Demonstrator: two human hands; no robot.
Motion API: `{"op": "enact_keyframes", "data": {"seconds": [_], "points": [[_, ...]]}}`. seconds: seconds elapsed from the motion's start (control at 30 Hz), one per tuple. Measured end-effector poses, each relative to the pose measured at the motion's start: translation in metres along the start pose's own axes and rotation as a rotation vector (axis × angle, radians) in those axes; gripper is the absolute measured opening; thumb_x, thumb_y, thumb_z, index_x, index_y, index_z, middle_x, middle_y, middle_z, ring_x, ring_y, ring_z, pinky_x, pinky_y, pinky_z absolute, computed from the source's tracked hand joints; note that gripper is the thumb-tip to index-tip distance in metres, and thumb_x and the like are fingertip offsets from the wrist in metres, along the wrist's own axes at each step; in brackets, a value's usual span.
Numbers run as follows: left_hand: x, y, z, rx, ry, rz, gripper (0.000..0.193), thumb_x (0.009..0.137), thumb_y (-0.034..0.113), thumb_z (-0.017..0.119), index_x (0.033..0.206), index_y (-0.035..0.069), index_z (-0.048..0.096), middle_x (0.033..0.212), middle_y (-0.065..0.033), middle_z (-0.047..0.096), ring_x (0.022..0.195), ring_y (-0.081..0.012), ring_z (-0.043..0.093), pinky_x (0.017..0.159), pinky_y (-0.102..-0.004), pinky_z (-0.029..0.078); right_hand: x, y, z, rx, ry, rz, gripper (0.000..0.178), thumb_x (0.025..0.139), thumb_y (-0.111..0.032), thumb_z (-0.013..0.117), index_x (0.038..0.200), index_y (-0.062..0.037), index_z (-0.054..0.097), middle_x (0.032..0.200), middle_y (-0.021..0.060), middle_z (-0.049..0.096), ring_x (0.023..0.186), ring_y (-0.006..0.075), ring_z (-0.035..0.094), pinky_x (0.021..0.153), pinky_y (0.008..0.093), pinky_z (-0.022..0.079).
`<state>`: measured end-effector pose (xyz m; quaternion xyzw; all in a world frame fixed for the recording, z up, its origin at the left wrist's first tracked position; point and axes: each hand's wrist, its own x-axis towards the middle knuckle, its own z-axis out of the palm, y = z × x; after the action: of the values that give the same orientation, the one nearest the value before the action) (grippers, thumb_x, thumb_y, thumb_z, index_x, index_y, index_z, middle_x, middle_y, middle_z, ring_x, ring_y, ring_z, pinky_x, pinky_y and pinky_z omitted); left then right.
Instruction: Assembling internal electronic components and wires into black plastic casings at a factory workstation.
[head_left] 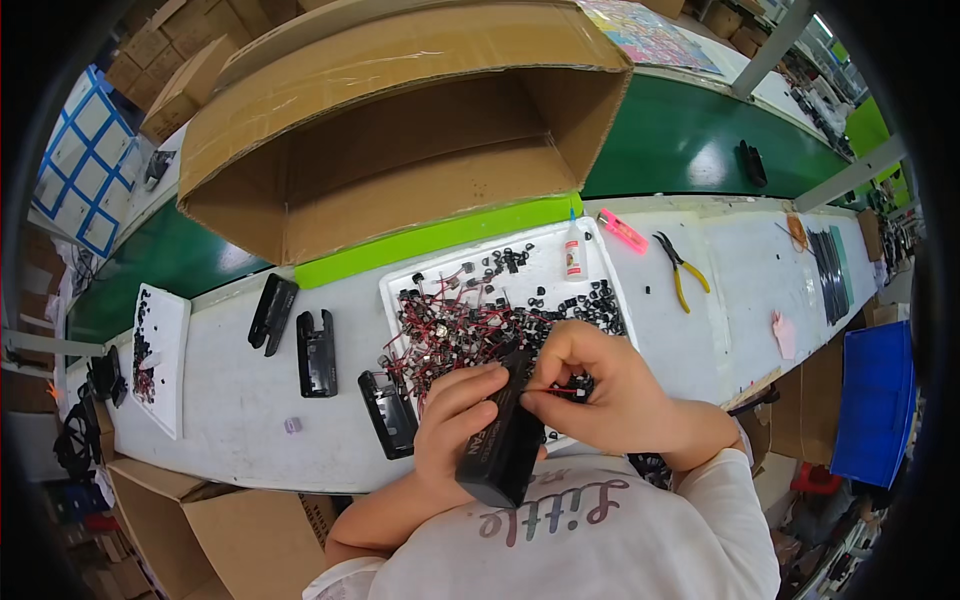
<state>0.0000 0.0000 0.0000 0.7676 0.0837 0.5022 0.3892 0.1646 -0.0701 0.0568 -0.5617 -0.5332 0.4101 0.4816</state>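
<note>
My left hand point(448, 425) is closed around a black plastic housing point(503, 452), holding it tilted in front of my chest. My right hand point(605, 395) pinches thin red and black wires point(562, 391) at the upper right edge of the housing. The wires' ends are partly hidden by my fingers. Just beyond my hands lies a white foam tray point(590, 262) with a heap of small wired parts point(440, 325) and many small black pieces point(590, 305). Left of the tray, black housings point(317, 357) rest on the table, one point(388, 418) close to my left hand.
A large open cardboard box point(400, 110) stands behind the tray, by a green conveyor belt point(690, 140). A small glue bottle point(573, 255) lies in the tray. To the right are a pink item point(623, 231) and yellow-handled pliers point(682, 275). Another white tray point(165, 365) lies far left.
</note>
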Motion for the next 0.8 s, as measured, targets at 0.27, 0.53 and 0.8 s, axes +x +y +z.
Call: {"op": "enact_keyframes", "data": {"seconds": [0.27,0.53,0.8], "points": [[-0.0007,0.0002,0.0015,0.030,0.036,-0.003,0.067,0.060,0.015,0.084,0.114,0.008,0.046,0.112,-0.0186,0.055,0.099,-0.0339,0.056,0.084,-0.0407,0.047,0.0038,-0.0041,0.0037,-0.015,0.020,0.022,0.023,0.073,0.007,0.065,0.079,-0.0051,0.047,0.076,0.0009,0.050,0.067,0.0057,0.049,0.058,0.0201,0.040],[-0.0014,-0.0005,0.0034,0.045,0.069,0.005,0.065,0.059,0.013,0.084,0.113,0.007,0.047,0.112,-0.0188,0.055,0.099,-0.0341,0.056,0.083,-0.0403,0.047,0.0049,-0.0075,0.0056,-0.087,0.054,-0.022,0.023,0.071,0.006,0.066,0.076,-0.0052,0.046,0.074,0.0028,0.049,0.064,0.0097,0.048,0.056,0.0230,0.039],[-0.0020,-0.0010,0.0060,0.047,0.087,0.022,0.064,0.059,0.013,0.083,0.113,0.008,0.048,0.112,-0.0195,0.055,0.099,-0.0347,0.056,0.083,-0.0405,0.047,0.0087,-0.0098,0.0058,-0.180,0.050,-0.106,0.023,0.067,0.006,0.062,0.078,-0.0041,0.045,0.070,0.0090,0.050,0.064,0.0250,0.053,0.055,0.0336,0.042]]}}
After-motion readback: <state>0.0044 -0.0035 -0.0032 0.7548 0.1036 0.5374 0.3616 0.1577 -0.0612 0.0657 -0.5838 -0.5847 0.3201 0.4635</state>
